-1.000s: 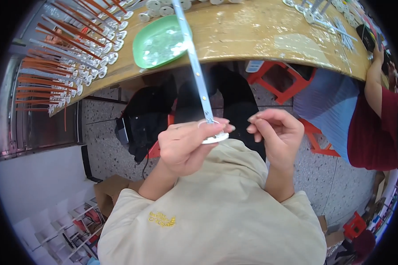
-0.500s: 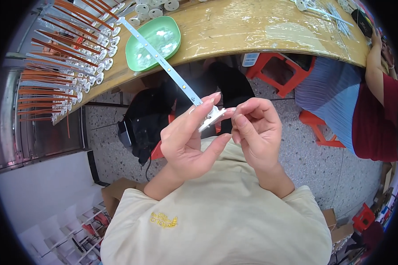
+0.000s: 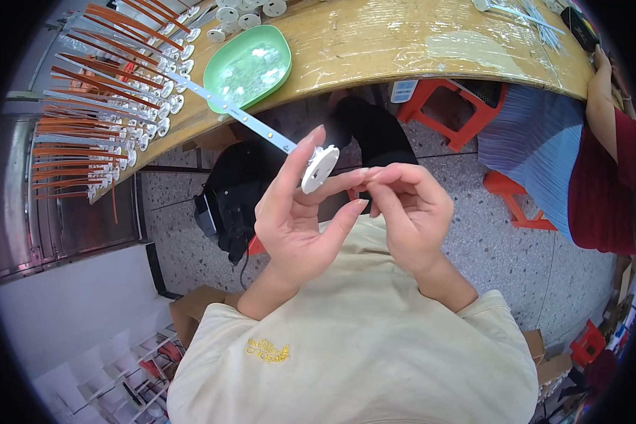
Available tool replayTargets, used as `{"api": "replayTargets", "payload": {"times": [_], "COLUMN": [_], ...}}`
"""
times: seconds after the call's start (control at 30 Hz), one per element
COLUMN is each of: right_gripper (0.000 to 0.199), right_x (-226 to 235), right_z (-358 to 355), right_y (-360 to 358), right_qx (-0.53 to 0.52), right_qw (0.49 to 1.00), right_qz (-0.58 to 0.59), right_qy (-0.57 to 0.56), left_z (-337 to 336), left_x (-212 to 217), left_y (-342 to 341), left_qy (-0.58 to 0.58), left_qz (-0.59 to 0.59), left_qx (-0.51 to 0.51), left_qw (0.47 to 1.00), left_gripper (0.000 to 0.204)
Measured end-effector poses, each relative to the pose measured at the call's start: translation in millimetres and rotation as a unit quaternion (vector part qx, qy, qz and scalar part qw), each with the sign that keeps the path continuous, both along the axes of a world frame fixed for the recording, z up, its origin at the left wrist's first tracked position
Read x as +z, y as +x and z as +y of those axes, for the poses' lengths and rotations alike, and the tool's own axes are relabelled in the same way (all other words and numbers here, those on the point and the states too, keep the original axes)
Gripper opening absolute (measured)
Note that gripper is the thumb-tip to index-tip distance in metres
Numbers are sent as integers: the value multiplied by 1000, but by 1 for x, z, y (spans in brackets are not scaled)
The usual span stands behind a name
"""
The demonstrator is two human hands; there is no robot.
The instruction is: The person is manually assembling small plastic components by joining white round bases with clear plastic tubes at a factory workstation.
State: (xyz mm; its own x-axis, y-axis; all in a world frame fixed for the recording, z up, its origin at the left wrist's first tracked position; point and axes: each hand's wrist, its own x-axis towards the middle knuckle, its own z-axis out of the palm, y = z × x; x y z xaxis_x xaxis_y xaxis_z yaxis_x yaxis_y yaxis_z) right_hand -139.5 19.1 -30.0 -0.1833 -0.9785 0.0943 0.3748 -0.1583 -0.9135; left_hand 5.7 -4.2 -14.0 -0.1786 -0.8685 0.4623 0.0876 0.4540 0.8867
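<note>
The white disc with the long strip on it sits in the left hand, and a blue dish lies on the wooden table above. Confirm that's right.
Not quite: the dish is green, not blue, as the head view shows. The rest holds: the left hand holds the white disc with its long strip, and the dish lies on the wooden table.

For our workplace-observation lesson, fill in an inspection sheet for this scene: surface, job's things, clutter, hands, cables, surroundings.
Surface: wooden bench under clear film.
Job's things: white round disc joined to a long white strip, held above the lap.
Clutter: green tray; rows of finished strips with orange leads; loose white discs.
Hands: left hand grips the disc; right hand pinches beside it, fingers closed.
Cables: one dark cable hangs below a black bag.
Surroundings: speckled floor, red stools, another person's arm at the bench.
</note>
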Motion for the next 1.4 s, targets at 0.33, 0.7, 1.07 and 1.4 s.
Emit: {"api": "replayTargets", "payload": {"times": [0.33,0.7,1.07,1.4], "right_gripper": [16,13,13,19], "right_x": [-5,13,10,13], "right_z": [0,-9,-7,-20], "right_y": [-6,-18,-19,2], "right_qx": [121,-9,6,-157], "right_qw": [983,947,952,866], "right_qz": [-133,263,256,342], "right_qy": [-20,-185,-167,-329], "left_z": [2,1,1,5], "left_x": [-4,2,0,-2], "left_y": [6,7,7,4], "left_qy": [-30,11,30,35], "left_qz": [38,12,28,116], "left_qx": [15,24,-10,-39], "left_qw": [999,1000,999,992], "left_gripper": [68,58,60,40]}}
